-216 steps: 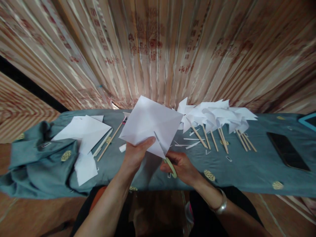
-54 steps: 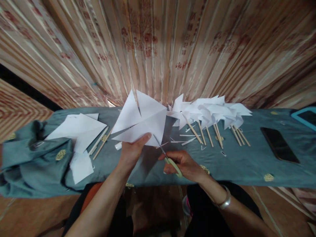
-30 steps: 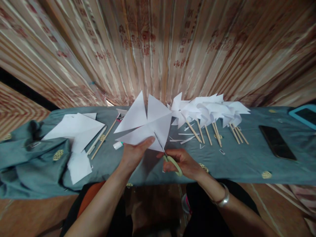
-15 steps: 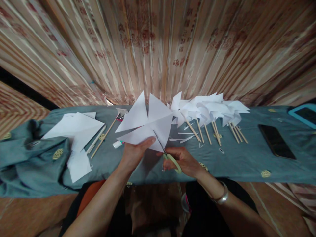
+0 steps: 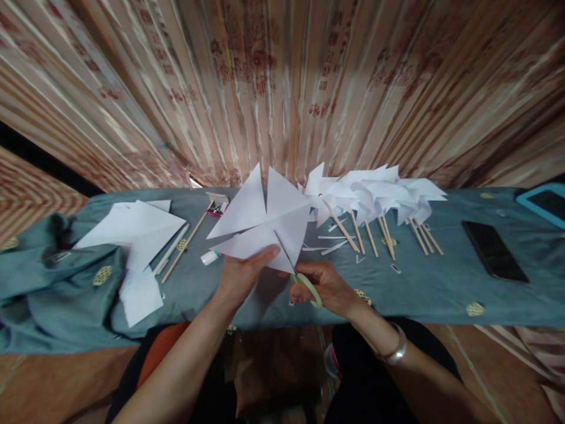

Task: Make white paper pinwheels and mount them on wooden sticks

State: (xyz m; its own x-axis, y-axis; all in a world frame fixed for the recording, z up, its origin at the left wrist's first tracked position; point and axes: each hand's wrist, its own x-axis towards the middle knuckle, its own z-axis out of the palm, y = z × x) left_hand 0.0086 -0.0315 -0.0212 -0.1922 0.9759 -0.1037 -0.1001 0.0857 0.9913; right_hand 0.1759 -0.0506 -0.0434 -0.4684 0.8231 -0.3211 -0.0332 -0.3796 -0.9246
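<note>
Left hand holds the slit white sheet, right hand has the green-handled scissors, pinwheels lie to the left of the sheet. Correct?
One error: the pinwheels lie to the right of the slit white sheet, as the head view shows. The rest stands: left hand on the sheet, right hand on the green-handled scissors.

The cut paper sheet (image 5: 286,197) was plain white, as were the pinwheels (image 5: 373,194) on their pale tan sticks (image 5: 369,238); the scissors (image 5: 304,280) had light green handles. The cloth (image 5: 424,294) was grey-green, dotted with yellow ovals — and the curtain (image 5: 282,129) was beige-brown, striped, with reddish floral prints. The phone (image 5: 495,251) was black, the bracelet (image 5: 399,350) silver.
</note>
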